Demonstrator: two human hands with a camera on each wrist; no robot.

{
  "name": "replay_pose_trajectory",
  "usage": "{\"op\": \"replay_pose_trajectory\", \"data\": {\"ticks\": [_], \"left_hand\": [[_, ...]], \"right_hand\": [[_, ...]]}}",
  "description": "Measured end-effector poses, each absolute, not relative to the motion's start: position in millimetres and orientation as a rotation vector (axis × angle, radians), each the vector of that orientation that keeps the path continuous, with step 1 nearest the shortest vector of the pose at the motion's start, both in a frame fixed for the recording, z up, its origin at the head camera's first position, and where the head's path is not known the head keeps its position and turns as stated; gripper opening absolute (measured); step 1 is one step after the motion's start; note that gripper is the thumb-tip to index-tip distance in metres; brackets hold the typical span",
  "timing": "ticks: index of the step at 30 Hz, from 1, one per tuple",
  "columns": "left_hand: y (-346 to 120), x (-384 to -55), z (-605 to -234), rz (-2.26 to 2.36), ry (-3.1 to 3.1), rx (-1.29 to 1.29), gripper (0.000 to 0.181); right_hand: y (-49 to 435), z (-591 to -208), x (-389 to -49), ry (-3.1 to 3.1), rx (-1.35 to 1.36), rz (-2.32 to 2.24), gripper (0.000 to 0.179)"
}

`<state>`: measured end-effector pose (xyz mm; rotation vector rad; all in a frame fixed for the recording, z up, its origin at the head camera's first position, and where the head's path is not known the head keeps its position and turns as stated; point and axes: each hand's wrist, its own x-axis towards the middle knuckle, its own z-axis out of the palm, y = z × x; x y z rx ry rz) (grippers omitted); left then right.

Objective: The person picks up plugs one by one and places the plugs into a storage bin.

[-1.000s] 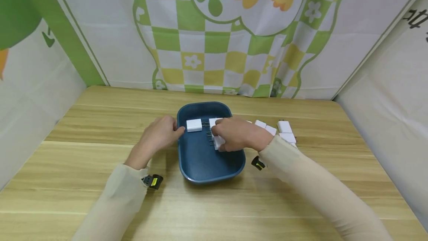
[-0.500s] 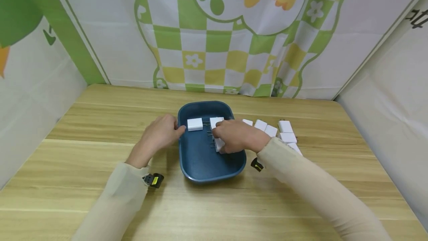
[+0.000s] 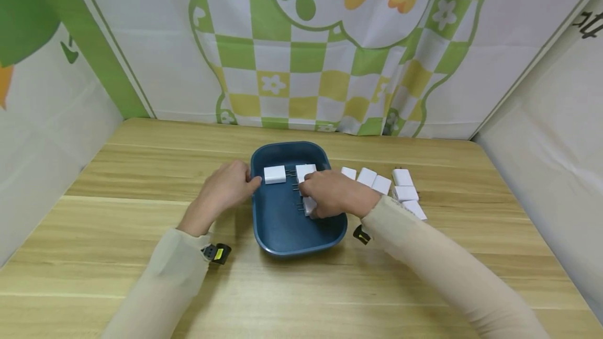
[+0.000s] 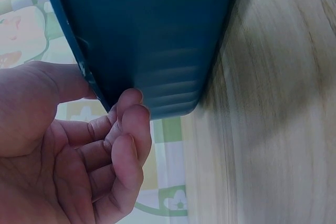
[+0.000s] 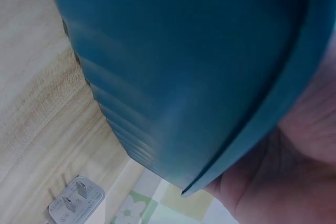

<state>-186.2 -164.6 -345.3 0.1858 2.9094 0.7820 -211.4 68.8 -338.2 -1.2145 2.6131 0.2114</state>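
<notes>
White plastic power adapters (image 3: 309,204) look light, rigid and slightly slippery; best hold is likely the flat sides, clear of the metal prongs (image 5: 81,190); casings are glossy, round-edged blocks; one column lies inside the blue tray (image 3: 278,229), one adapter (image 3: 275,175) to its left; others lie on the wooden table (image 3: 292,302); the right hand (image 3: 332,191) pinches an adapter in the column, fingertips partly hidden; the left hand (image 3: 225,186) pinches the tray's rim, fingers curled.
</notes>
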Motion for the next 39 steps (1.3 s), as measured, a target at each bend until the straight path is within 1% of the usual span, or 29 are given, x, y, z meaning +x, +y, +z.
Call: {"op": "replay_pose_trajectory", "data": {"ticks": [15, 29, 39], "left_hand": [[-163.9, -186.4, -345.3, 0.785, 2.909, 0.184, 0.042], [-164.0, -186.5, -345.5, 0.779, 2.912, 0.178, 0.042], [-164.1, -186.5, -346.7, 0.78, 2.92, 0.183, 0.043]], "right_hand": [[68.9, -338.9, -213.1, 2.644, -1.152, 0.119, 0.045], [67.2, -337.2, -214.8, 2.685, -1.128, 0.109, 0.04], [66.8, -337.4, -214.0, 2.702, -1.126, 0.112, 0.04]]}}
